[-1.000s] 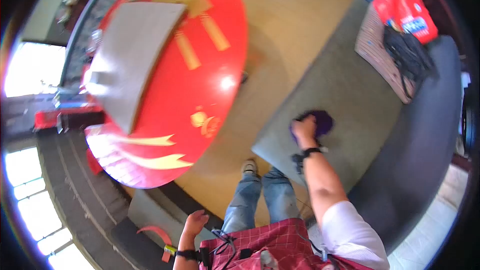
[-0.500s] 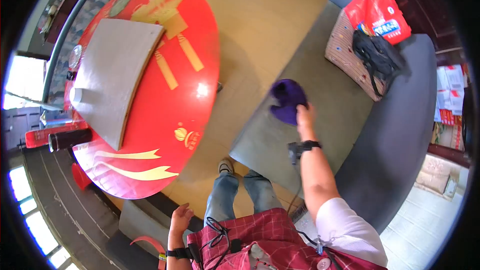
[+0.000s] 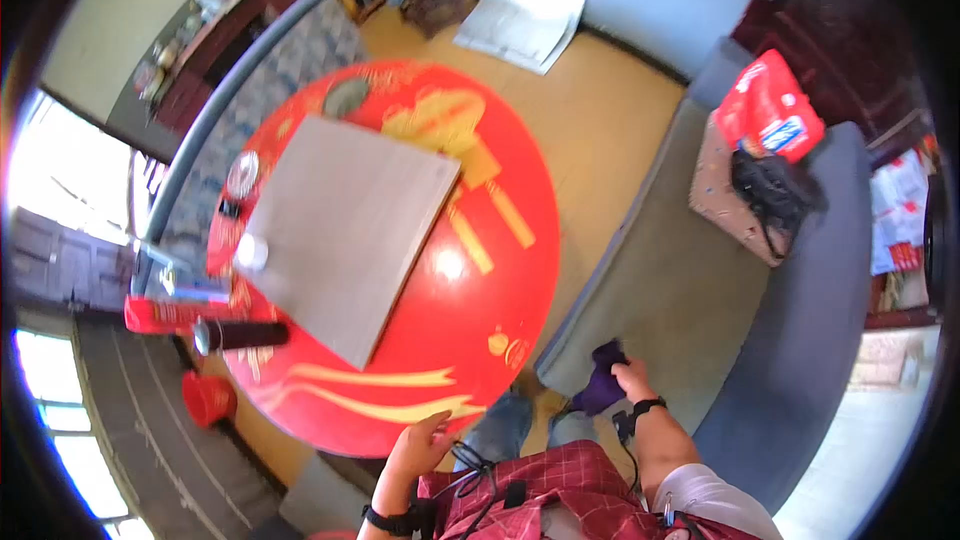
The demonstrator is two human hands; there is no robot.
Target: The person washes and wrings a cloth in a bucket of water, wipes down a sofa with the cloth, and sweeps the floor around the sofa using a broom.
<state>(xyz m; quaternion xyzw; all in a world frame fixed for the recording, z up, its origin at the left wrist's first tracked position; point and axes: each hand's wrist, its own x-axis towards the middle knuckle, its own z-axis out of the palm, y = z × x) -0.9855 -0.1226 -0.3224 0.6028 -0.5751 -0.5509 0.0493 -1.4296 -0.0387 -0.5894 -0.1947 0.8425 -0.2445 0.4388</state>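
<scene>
My right hand [image 3: 631,380] grips a dark purple, soft fabric item [image 3: 601,390] by its edge, just above my knees at the near end of the grey sofa seat [image 3: 690,300]. It looks limp and bunched, and I cannot make out its kind. My left hand [image 3: 422,443] hovers near the front rim of the red round table [image 3: 440,340] with nothing in it, its fingers loosely stretched out. A wooden board [image 3: 350,230] with a grey top lies across the table beyond that hand.
On the table's left side are a white cup [image 3: 252,252], a black cylinder [image 3: 240,335] and a glass ashtray [image 3: 243,174]. A red bucket [image 3: 208,399] stands below. Across the sofa sit a red plastic bag [image 3: 770,105], a patterned box [image 3: 720,180] and a black bag [image 3: 768,190].
My right hand has drawn the purple item off the sofa seat toward my body. My left hand has risen toward the table's edge. The view has swung left and up.
</scene>
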